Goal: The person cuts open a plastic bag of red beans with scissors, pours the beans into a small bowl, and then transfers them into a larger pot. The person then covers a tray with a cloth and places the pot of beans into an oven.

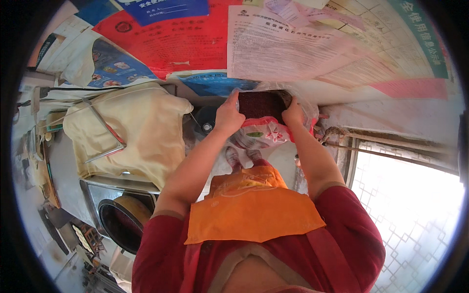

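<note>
Both my hands grip the upper edges of a transparent plastic bag (256, 137) with red and green printing. Inside its wide mouth lies a dark reddish-brown mass (261, 105); whether it is grains, paste or a block, I cannot tell. My left hand (231, 114) is at the left side of the mouth, thumb turned inward. On the opposite side, my right hand (293, 111) has its fingers around the rim, partly hidden by the plastic. A dark rounded container with a pale knob (207, 126) stands just left of my left hand.
A cream cloth (135, 124) covers something bulky on the left, with a metal frame (106, 128) lying over it. Nearer me sits a deep round pot (122, 223). Posted papers (285, 51) cover the wall ahead. A bright window (406, 205) is at right.
</note>
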`<state>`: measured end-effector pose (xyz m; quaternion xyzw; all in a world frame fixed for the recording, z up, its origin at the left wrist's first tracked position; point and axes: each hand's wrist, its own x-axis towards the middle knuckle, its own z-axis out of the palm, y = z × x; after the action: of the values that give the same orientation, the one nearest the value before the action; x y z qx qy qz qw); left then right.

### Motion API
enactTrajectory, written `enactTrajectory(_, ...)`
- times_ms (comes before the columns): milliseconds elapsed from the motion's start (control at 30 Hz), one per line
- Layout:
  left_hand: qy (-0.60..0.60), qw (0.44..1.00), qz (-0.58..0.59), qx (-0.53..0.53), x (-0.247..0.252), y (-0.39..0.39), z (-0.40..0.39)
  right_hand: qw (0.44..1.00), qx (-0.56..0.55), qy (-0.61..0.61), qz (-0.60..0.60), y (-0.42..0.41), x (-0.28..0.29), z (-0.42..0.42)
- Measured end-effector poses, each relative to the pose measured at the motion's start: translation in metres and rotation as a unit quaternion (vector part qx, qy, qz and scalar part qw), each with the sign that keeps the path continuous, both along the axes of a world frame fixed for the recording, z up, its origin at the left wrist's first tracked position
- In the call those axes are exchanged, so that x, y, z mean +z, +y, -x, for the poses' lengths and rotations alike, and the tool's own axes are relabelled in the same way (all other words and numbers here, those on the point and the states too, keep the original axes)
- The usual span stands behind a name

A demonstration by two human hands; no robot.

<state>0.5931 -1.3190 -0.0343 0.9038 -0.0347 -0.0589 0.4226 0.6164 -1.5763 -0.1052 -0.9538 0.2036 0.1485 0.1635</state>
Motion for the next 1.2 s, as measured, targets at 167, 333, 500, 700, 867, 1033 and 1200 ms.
enactTrajectory(167, 0.102, 0.994, 0.048, 0.018, 0.015, -0.015, -0.004, 0.995, -0.022, 0.053, -0.082, 0.003, -0.032, -0.004)
enactTrajectory(333, 0.141, 0.988, 0.040, 0.041, 0.014, -0.024, -0.002, 0.965, 0.031, 0.024, -0.261, -0.021, -0.098, 0.000)
enactTrajectory(500, 0.101, 0.994, -0.022, 0.043, 0.018, -0.013, 0.011, 0.752, -0.200, 0.129, -0.615, -0.014, -0.062, 0.016)
enactTrajectory(700, -0.049, 0.993, -0.109, 0.020, 0.034, -0.015, 0.021, 0.757, -0.152, 0.102, -0.627, -0.012, -0.055, 0.021)
enactTrajectory(867, -0.148, 0.968, -0.200, -0.042, 0.062, -0.045, 0.060, 0.682, -0.171, 0.138, -0.698, -0.013, -0.049, 0.023)
enactTrajectory(1033, 0.019, 0.933, -0.281, -0.224, 0.083, -0.061, 0.109, 0.679, -0.159, 0.099, -0.710, -0.033, -0.030, 0.027)
enactTrajectory(1200, -0.063, 0.961, -0.213, -0.163, 0.069, -0.037, 0.145, 0.704, -0.143, 0.085, -0.691, -0.055, 0.007, 0.031)
